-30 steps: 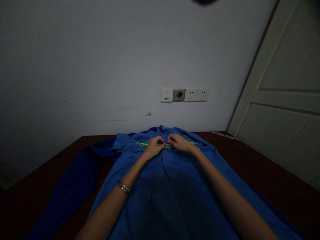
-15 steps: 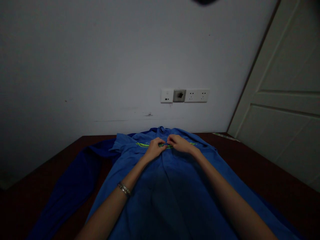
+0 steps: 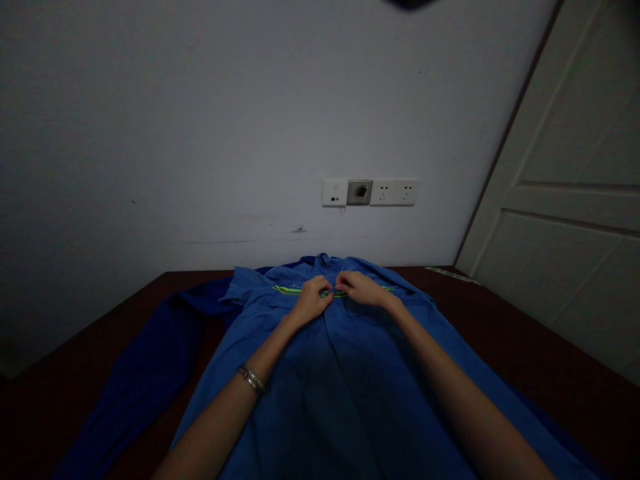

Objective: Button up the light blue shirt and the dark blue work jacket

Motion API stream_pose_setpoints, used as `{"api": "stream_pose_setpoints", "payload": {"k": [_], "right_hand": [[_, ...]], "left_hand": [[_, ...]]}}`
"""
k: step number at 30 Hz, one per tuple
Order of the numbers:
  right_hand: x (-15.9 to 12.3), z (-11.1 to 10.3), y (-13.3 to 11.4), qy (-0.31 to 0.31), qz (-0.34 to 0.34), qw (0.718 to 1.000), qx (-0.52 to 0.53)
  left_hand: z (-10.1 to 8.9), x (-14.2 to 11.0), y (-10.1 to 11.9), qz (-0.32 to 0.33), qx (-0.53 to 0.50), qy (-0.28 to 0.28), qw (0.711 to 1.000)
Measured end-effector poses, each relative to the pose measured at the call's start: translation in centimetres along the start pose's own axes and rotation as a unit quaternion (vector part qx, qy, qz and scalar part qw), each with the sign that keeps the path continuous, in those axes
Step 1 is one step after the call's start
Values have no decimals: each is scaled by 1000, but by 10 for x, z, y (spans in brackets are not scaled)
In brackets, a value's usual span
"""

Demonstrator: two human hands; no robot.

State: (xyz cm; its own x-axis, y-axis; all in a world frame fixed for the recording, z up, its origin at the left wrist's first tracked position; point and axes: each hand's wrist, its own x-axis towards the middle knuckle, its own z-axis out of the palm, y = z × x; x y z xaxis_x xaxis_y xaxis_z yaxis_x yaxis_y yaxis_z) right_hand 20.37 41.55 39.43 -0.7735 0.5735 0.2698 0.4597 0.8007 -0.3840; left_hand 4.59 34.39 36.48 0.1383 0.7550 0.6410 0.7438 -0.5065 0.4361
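Observation:
A blue button-front shirt (image 3: 285, 373) lies spread on the dark red tabletop, collar toward the wall, with a yellow-green stripe (image 3: 287, 290) across its chest. My left hand (image 3: 314, 298) pinches the front edge of the shirt at the stripe, fingers curled. Close beside it, my right hand (image 3: 359, 288) is closed at the same edge, its fingertips almost meeting the left ones. Whatever small part of the placket lies between the fingertips is too small to make out. A darker blue long-sleeved garment (image 3: 150, 360) shows from under the shirt at the left.
The dark red tabletop (image 3: 500, 320) runs back to a pale wall (image 3: 200, 133). Wall sockets (image 3: 383, 192) sit above the shirt's collar. A white panelled door (image 3: 565, 220) stands at the right, and a thin printed strip (image 3: 450, 274) lies near its foot.
My left fingers have shifted slightly and curl closer in toward the right hand at the shirt's front edge. The shirt itself stays in place.

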Motion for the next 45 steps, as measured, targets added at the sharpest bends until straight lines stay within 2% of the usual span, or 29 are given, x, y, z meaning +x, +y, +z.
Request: {"api": "stream_pose_setpoints", "payload": {"k": [5, 8, 14, 18, 20, 23, 26, 30, 34, 37, 40, 45], "right_hand": [[0, 1, 2, -15, 0, 1000, 25], [1, 1, 4, -5, 2, 999, 49], [0, -8, -1, 26, -37, 995, 88], [-2, -18, -10, 64, -25, 993, 100], [-3, -20, -13, 75, -27, 992, 93], [-4, -19, -19, 77, -44, 994, 63], [-5, -14, -29, 56, -47, 997, 2], [-5, -1, -53, 24, -53, 995, -87], [3, 26, -80, 0, -85, 991, -103], [13, 55, -92, -21, -98, 989, -109], [24, 81, -96, -39, -89, 986, -135], [35, 100, -90, -48, -70, 982, -171]], "left_hand": [[-2, -1, -1, 45, 31, -18, 998], [-1, -2, -4, 47, 39, -21, 998], [-7, 2, -5, -5, 18, -17, 1000], [-28, 13, -5, -79, -71, -2, 994], [-40, 14, -8, -127, -79, 11, 989], [-55, 1, -20, -171, -18, 19, 985], [-65, -29, -32, -175, 59, 0, 983], [-73, -73, -42, -180, 118, -47, 975], [-71, -101, -36, -182, 140, -91, 969], [-69, -114, -25, -146, 151, -118, 971], [-67, -123, -20, -128, 164, -119, 971], [-64, -131, -22, -134, 157, -94, 974]]}}
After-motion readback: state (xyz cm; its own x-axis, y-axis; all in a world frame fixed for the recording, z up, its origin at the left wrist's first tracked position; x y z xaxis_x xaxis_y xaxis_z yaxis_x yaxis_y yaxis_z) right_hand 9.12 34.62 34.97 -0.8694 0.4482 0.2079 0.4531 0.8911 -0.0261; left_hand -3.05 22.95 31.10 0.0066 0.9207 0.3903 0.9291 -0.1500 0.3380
